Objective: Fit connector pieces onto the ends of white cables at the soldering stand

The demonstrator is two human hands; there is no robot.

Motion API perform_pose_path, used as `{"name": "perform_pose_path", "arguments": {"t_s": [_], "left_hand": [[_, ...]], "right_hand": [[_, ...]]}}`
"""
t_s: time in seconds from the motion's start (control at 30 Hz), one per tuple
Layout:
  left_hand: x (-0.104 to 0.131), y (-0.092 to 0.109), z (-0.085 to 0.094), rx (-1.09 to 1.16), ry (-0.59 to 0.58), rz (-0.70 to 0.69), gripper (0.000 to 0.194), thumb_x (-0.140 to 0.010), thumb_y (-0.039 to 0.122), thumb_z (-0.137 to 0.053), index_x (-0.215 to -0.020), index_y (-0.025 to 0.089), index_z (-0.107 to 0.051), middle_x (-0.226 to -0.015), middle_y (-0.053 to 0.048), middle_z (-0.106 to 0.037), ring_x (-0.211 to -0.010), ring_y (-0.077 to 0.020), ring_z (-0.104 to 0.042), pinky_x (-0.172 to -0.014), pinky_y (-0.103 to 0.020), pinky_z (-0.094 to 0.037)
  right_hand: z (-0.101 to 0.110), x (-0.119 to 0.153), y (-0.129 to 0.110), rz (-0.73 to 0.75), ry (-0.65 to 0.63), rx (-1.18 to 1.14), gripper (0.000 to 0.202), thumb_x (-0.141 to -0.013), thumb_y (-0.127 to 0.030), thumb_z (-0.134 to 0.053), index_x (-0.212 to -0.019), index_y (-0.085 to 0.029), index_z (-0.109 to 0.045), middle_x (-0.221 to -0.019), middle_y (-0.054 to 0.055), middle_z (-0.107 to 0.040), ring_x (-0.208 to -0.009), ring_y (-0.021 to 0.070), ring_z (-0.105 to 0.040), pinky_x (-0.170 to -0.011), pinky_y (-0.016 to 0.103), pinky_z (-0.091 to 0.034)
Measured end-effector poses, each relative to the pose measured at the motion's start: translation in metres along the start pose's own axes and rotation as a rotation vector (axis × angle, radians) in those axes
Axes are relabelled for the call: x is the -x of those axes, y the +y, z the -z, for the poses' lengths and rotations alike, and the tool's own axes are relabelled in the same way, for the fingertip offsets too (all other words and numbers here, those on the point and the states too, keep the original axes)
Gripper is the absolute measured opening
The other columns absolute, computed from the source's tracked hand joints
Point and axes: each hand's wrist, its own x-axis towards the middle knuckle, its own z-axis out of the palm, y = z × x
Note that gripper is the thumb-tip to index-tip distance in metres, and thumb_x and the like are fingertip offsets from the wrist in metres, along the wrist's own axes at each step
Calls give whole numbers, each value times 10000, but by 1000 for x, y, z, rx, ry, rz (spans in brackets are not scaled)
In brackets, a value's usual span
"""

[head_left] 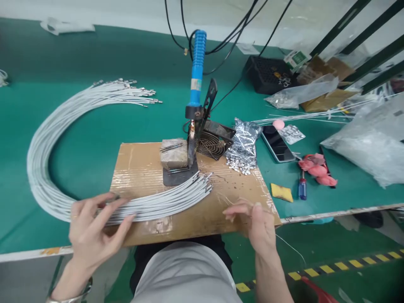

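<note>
A thick bundle of white cables (pixel 41 155) curves in a U across the table, its near ends fanning out on the cardboard. Across its lower run lies my left hand (pixel 94 227), fingers spread and touching the cables. My right hand (pixel 252 219) is closed in a pinch on a thin solder wire (pixel 288 245), whose tail hangs past the table edge. The wire's other end points toward the cable tips. Behind those tips, a soldering iron (pixel 198 63) with a blue handle stands tip down in a holder. Beside it sits a greyish block (pixel 174 155) with metal bits on top.
A small fan (pixel 211 143) stands behind the iron, next to a silvery bag (pixel 243 141) spilling small metal terminals (pixel 240 165). On the right are a phone (pixel 277 143), a screwdriver (pixel 302 188), a yellow pad (pixel 281 192) and a large plastic bag (pixel 369 143). Black cords hang overhead.
</note>
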Motion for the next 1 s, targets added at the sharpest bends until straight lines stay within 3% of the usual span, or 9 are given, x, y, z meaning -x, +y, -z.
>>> {"name": "perform_pose_path", "arguments": {"t_s": [0.07, 0.13, 0.27, 0.37, 0.5, 0.63, 0.73, 0.9, 1.0], "left_hand": [[-6, -14, 0, -123, -70, -93, 195, -951, 308, -580, -1023, 164, -690, -1053, -137, -673, -808, -238, -613, -771, -391, -429], [-12, -19, -3, -151, -157, -187, 230, -987, 326, -530, -960, 154, -679, -957, -105, -683, -783, -235, -625, -719, -354, -430], [-18, -14, -9, -166, -232, -236, 256, -1004, 263, -509, -772, 174, -570, -672, -46, -618, -598, -205, -591, -561, -314, -399], [-23, -17, -14, -175, -208, -267, 232, -980, 231, -526, -749, 201, -522, -630, -32, -598, -576, -204, -599, -512, -307, -382], [-39, -39, -25, -153, -157, -341, 202, -943, 232, -543, -744, 209, -513, -634, -27, -611, -562, -192, -600, -487, -278, -385], [-54, -63, -37, -100, -173, -378, 174, -934, 236, -557, -766, 195, -556, -629, -14, -615, -539, -176, -592, -486, -263, -376], [-58, -70, -40, -78, -201, -380, 199, -945, 251, -550, -755, 195, -569, -640, -19, -633, -552, -177, -605, -492, -268, -367], [-57, -65, -35, -68, -256, -343, 232, -983, 274, -503, -779, 189, -578, -698, -39, -647, -615, -193, -622, -516, -275, -372], [-58, -62, -34, -59, -272, -329, 249, -1001, 299, -479, -794, 193, -571, -711, -47, -631, -635, -207, -605, -522, -288, -371]], "right_hand": [[1, -9, 1, 30, 9, 92, 511, -1094, -345, -311, -960, -225, -790, -826, 61, -733, -800, 194, -642, -764, 353, -499], [-2, -20, 0, 99, -51, 207, 401, -1082, -301, -362, -1091, -232, -756, -1024, 67, -756, -1010, 215, -668, -931, 399, -516], [-17, -43, -2, 230, -316, 458, 408, -1063, -295, -417, -1449, -229, -531, -1437, 79, -610, -1419, 229, -472, -1191, 488, -412], [-29, -54, -2, 277, -409, 643, 512, -1066, -321, -400, -1557, -180, -367, -1563, 102, -479, -1515, 220, -339, -1249, 508, -347], [-39, -59, 1, 299, -438, 775, 479, -1070, -319, -379, -1515, -148, -422, -1528, 114, -520, -1481, 229, -405, -1259, 531, -331], [-42, -57, 2, 296, -416, 765, 458, -1073, -320, -368, -1481, -133, -462, -1499, 114, -553, -1450, 227, -449, -1240, 517, -370], [-33, -55, 3, 291, -374, 733, 450, -1074, -325, -375, -1464, -129, -483, -1485, 117, -566, -1430, 217, -474, -1207, 475, -426], [10, -55, 11, 246, 1, 813, 360, -1065, -288, -408, -1353, -191, -602, -1354, 114, -663, -1304, 238, -585, -1149, 499, -468], [31, -58, 19, 218, 38, 929, 387, -1058, -302, -425, -1386, -167, -580, -1349, 129, -662, -1335, 270, -547, -1158, 536, -441]]}}
